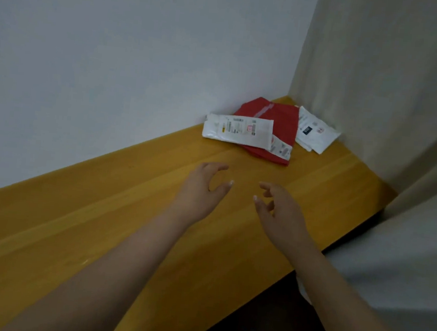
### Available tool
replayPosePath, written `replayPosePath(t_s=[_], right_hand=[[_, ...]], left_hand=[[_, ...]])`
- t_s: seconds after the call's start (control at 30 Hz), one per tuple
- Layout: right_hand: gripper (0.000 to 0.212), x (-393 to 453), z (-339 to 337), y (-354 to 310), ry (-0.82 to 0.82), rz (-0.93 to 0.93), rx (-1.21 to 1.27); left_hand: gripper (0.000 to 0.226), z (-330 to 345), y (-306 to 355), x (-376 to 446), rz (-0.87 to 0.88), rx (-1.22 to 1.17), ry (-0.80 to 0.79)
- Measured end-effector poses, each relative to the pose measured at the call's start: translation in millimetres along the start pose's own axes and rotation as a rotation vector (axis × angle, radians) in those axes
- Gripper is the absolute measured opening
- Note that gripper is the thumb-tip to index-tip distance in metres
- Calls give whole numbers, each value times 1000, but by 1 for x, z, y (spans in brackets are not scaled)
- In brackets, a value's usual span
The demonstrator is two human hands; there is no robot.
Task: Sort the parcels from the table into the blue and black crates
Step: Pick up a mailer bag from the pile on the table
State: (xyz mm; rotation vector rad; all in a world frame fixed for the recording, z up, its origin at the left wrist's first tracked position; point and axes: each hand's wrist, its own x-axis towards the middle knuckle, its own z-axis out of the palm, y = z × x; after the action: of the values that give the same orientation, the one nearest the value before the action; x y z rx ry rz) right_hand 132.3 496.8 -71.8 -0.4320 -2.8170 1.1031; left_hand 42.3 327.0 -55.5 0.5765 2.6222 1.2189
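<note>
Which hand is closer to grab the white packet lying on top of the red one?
Probably the left hand. It hovers empty, more nearly below the long white packet on the red parcel. The right hand, also empty, sits nearer the other white packet.

A single head-worn view, wide-angle, looks forward and steeply down from above the near edge of a yellow wooden table [77, 232]; it is tilted, so the table runs diagonally toward the far right corner where white wall [116, 48] meets beige curtain [381, 74]; both forearms enter from the bottom edge, close to the lens; the far corner sits mid-frame.
</note>
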Motion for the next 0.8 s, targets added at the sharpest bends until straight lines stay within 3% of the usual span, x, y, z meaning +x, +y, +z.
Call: replayPosePath(t_s=[0.3,0.57,0.8], right_hand=[[49,131,21,16,-125,-55,70],[63,258,9,98,-264,14,14],[73,362,11,136,-277,-26,-83]], left_hand=[[46,24,-10,77,-212,-56,55],[51,88,-5,151,-497,-169,185],[51,125,8,223,-572,-189,213]])
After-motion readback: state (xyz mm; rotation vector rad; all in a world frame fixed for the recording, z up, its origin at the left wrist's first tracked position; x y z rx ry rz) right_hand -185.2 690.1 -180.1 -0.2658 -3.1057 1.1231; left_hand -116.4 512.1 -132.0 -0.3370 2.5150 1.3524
